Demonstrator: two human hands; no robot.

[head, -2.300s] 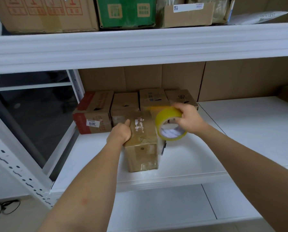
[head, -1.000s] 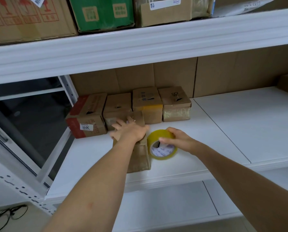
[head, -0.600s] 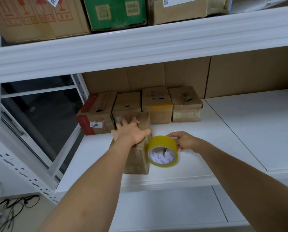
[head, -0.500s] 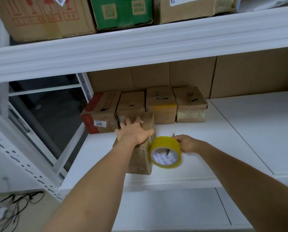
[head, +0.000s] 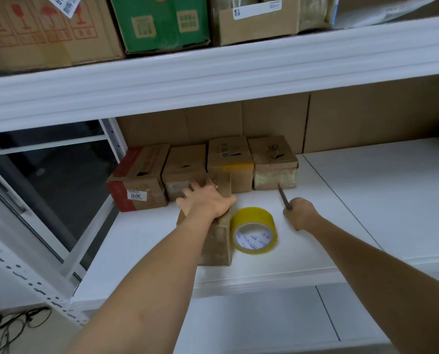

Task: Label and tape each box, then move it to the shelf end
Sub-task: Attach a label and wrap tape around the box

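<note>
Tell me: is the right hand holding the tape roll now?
No. The tape roll rests on the shelf; the right hand grips a pen.

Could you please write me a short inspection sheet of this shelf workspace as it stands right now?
Surface: white shelf, bare on its right part.
Job's things: brown box at the front; yellow tape roll on edge against its right side; four boxes in a row at the back left.
Clutter: nothing seen.
Hands: left hand flat on the front box; right hand grips a dark thin tool, maybe a pen or a blade.
Cables: black cables on the floor, lower left.
Surroundings: cartons on the shelf above; cardboard behind.
</note>
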